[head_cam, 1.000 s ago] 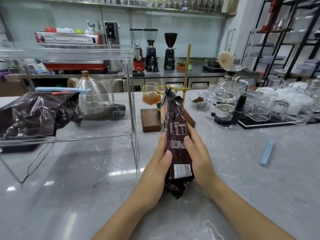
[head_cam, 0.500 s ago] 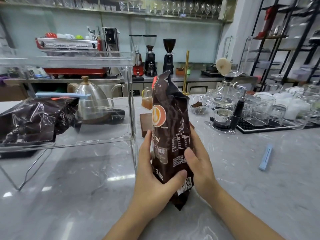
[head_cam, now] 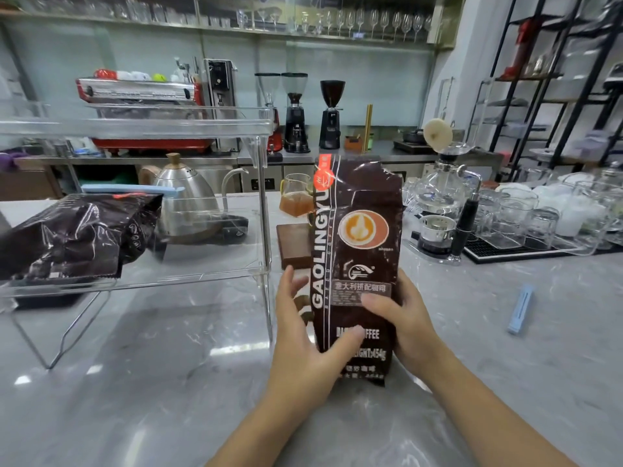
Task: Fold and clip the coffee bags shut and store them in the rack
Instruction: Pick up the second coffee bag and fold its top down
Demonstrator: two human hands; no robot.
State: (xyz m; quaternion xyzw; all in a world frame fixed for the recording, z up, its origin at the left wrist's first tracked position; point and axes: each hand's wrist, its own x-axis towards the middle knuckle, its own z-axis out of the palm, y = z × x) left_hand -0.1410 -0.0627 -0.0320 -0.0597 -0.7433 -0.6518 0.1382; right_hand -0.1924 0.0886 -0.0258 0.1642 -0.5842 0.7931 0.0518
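Note:
A dark brown coffee bag (head_cam: 360, 237) stands upright on the marble counter, its torn top unfolded and its printed front facing me. My left hand (head_cam: 303, 345) grips its lower left side with the thumb across the front. My right hand (head_cam: 404, 325) holds its right side, thumb on the label. A second coffee bag (head_cam: 77, 237) lies on the lower shelf of the clear acrylic rack (head_cam: 263, 203) at the left, with a blue clip (head_cam: 128, 189) on its folded end. Another blue clip (head_cam: 521, 308) lies loose on the counter at the right.
Behind the rack stands a steel kettle (head_cam: 185, 193). A wooden base (head_cam: 293, 244) with a glass server (head_cam: 296, 193) sits behind the bag. Glasses (head_cam: 539, 217) on a black mat and a siphon brewer (head_cam: 441, 193) crowd the right rear. The marble counter (head_cam: 168, 382) stretches in front.
The bag went from lying tilted in both hands to standing upright, and turned so its front faces me. Both hands shifted lower on its sides.

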